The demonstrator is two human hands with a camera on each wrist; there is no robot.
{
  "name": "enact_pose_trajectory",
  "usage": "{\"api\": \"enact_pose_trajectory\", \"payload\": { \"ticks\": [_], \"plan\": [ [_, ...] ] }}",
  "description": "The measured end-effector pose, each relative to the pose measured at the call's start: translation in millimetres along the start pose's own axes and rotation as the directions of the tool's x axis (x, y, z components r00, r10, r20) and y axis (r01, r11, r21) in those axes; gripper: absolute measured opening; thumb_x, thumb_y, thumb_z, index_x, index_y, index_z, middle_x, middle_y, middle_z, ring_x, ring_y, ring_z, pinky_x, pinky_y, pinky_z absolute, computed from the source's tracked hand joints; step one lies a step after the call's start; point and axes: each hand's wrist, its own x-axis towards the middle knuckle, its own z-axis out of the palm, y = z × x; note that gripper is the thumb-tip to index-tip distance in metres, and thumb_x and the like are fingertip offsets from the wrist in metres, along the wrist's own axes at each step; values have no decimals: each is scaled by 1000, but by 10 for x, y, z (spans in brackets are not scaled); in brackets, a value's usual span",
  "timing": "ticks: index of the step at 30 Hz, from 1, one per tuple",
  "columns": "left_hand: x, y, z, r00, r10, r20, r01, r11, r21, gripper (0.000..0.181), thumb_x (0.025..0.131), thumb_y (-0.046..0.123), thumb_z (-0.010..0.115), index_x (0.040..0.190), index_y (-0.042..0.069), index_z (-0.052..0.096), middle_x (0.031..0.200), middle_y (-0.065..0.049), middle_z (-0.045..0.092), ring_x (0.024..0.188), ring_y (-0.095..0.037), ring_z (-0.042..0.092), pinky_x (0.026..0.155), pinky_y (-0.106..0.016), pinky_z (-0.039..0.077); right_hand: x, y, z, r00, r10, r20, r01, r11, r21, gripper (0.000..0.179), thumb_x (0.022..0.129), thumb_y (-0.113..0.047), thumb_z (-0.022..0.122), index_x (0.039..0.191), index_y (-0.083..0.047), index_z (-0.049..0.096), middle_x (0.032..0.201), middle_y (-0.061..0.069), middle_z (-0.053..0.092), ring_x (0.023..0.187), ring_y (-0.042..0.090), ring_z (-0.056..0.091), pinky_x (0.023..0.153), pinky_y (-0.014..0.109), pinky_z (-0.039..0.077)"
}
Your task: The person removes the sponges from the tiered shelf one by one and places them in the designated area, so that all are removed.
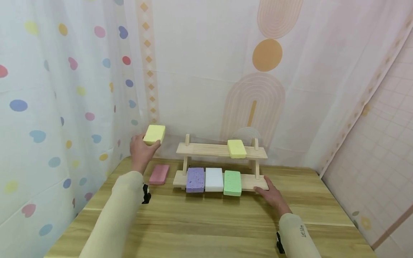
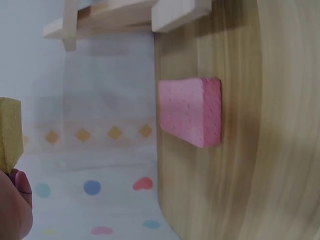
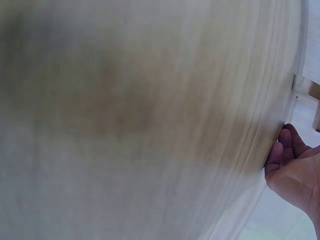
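Note:
My left hand (image 1: 142,150) holds a yellow sponge (image 1: 154,133) up in the air, left of a two-tier wooden rack (image 1: 206,149), pinching it between thumb and fingers. Part of that sponge (image 2: 9,134) shows at the edge of the left wrist view. At the right end of the rack's lower shelf, my right hand (image 1: 272,195) grips the board, thumb at the front. A second yellow sponge (image 1: 237,148) lies on the upper shelf, toward the right. Purple (image 1: 195,180), white (image 1: 214,179) and green sponges (image 1: 232,182) sit side by side on the lower shelf.
A pink sponge (image 1: 159,174) lies on the wooden table (image 1: 200,225), just left of the rack and beneath the raised left hand. Patterned curtains (image 1: 193,96) hang behind the table and along both sides.

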Motion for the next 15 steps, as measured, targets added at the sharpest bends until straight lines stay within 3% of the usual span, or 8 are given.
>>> {"api": "enact_pose_trajectory", "payload": {
  "ticks": [8, 15],
  "plan": [
    [-62, -338, -107, 1000, -12, 26, 11, 999, 46, 63, 84, 33, 72, 125, -11, 54, 113, -25, 51, 104, -36, 43, 82, -45, 36, -5, 13, -3, 1000, 15, 1, -15, 1000, 6, 89, 97, -48, 56, 159, -7, 6, 158, 32, 12, 143, 53, 12, 111, 67, 17],
    [-198, -623, -181, 996, -53, 78, 50, 998, 44, 69, 87, 35, 70, 134, -12, 50, 118, -26, 47, 104, -36, 43, 82, -45, 37, 21, 47, -1, 999, -32, -5, 32, 999, -5, 92, 96, -53, 56, 159, -7, 8, 158, 32, 15, 141, 54, 15, 109, 67, 21]
  ]
}}
